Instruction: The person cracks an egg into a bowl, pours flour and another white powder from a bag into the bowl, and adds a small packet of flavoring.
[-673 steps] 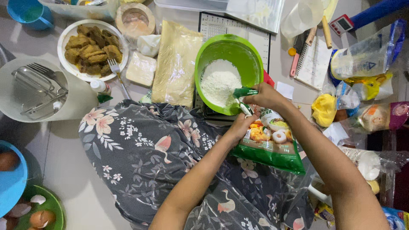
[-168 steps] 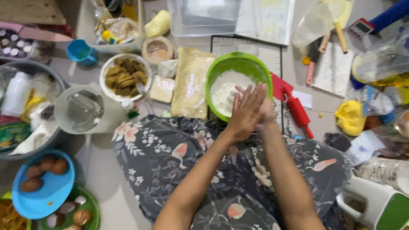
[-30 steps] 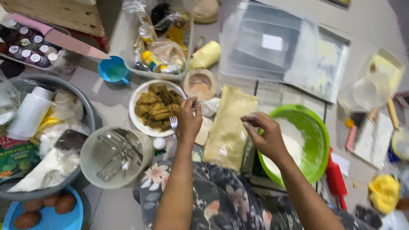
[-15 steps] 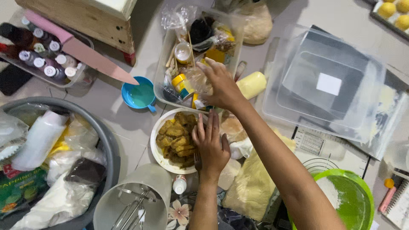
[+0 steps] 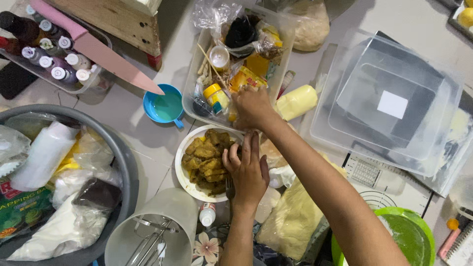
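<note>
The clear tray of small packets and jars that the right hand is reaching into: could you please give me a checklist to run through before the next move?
1. Right hand is inside the clear tray: ok.
2. What its fingers hold: cannot tell, they are hidden among the packets.
3. Left hand rests on the white plate of fried pieces: ok.
4. Fork under the left hand, grip secure: cannot tell.
5. Pink knife overhangs the blue cup, blade exposed: not ok.
</note>
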